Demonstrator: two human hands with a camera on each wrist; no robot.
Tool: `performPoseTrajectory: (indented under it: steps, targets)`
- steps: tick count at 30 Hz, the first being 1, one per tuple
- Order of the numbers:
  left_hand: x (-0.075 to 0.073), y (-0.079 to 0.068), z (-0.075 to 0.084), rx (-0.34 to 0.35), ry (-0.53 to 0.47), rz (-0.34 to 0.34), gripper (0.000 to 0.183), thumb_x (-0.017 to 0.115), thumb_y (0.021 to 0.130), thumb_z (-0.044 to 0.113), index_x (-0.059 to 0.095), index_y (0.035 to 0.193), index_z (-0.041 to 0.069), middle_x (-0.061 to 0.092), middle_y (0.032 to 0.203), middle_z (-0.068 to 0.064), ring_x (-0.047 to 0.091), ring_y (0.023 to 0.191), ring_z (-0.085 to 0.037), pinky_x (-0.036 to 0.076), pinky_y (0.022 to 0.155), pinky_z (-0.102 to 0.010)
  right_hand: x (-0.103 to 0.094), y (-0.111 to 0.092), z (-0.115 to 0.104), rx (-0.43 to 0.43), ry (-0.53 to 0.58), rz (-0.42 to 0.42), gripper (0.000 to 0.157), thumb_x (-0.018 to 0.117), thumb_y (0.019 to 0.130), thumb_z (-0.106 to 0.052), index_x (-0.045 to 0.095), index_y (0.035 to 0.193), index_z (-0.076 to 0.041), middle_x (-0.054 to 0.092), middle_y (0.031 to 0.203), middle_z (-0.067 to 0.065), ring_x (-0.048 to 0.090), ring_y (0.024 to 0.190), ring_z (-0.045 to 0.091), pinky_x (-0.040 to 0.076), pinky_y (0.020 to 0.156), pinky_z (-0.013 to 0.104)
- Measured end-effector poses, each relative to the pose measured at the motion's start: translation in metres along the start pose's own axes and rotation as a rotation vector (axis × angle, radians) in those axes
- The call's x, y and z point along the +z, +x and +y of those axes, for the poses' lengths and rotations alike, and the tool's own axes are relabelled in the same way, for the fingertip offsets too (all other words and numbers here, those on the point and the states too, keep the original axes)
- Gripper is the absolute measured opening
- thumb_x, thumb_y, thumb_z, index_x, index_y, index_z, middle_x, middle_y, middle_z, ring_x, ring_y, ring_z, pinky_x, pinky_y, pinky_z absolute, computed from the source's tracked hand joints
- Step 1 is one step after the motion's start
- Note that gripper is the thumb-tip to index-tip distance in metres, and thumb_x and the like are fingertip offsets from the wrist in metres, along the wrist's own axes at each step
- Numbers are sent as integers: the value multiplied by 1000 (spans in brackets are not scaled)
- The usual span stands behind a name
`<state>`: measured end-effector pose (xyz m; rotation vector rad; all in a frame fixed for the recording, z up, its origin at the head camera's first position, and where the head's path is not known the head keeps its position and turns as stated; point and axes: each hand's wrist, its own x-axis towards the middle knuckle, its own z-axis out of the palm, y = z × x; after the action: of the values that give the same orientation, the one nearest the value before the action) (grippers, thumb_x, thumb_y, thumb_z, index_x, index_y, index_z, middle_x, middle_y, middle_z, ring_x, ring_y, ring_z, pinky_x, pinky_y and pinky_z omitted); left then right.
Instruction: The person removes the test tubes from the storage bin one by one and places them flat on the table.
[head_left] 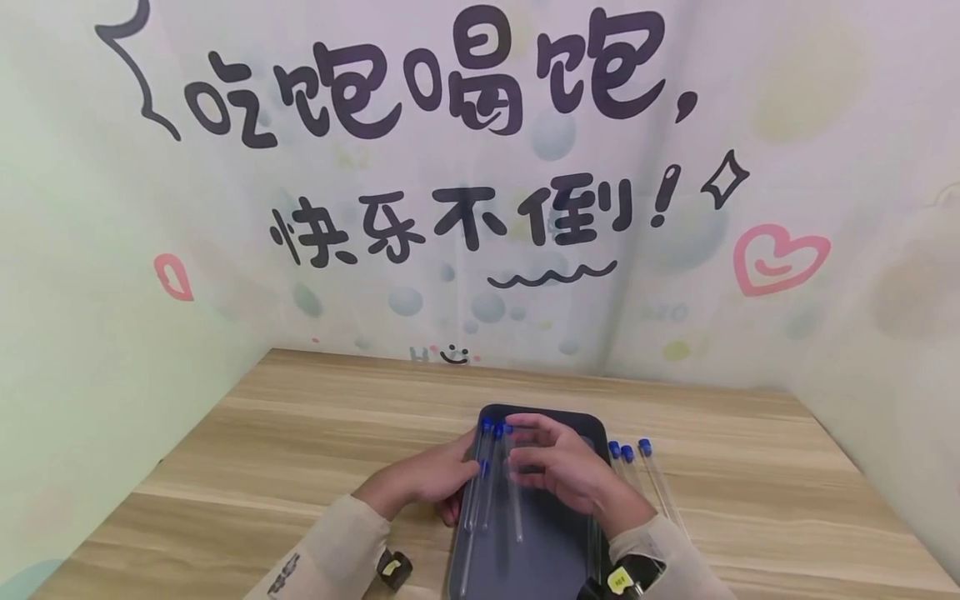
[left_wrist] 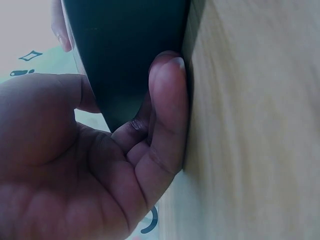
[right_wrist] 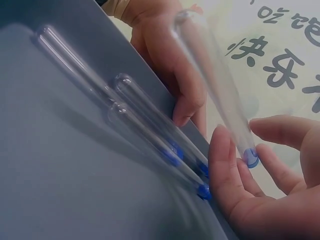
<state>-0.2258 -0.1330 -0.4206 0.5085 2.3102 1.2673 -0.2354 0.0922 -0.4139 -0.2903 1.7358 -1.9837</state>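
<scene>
My left hand (head_left: 431, 477) grips the left side of a dark grey tray (head_left: 543, 546), thumb at the rim and fingers curled against its outer side in the left wrist view. Over the tray, my right hand (head_left: 570, 471) pinches a clear test tube (right_wrist: 220, 85) near its blue cap (right_wrist: 250, 158). The tube's rounded end points back toward the wrist camera. Three more capped tubes lie along the tray's left part, among them one tube (right_wrist: 70, 60) set nearer the front. Their blue caps mostly face the far end.
Several blue-capped tubes (head_left: 663, 487) lie on the wooden table (head_left: 300, 433) just right of the tray, partly behind my right forearm. A printed cloth backdrop (head_left: 450, 317) stands along the table's far edge, with pale walls on both sides.
</scene>
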Motion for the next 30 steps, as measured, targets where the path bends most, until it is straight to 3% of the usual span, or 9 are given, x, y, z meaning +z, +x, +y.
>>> performPoseTrajectory:
  steps: [16, 30]
  targets:
    - [0, 0, -2, 9, -1, 1, 61, 41, 104, 20, 17, 160, 21, 60, 59, -9, 60, 43, -18, 56, 41, -35, -4, -5, -11, -34, -19, 19, 61, 64, 94, -4, 38, 149, -3, 37, 147, 26, 69, 98, 20, 59, 85, 33]
    - [0, 0, -2, -6, -4, -1, 65, 42, 105, 23, 11, 162, 21, 62, 61, -9, 60, 43, -18, 57, 42, -34, -20, -10, -25, -91, -3, 8, 67, 62, 96, -4, 28, 154, -7, 45, 144, 25, 69, 108, 23, 59, 91, 30]
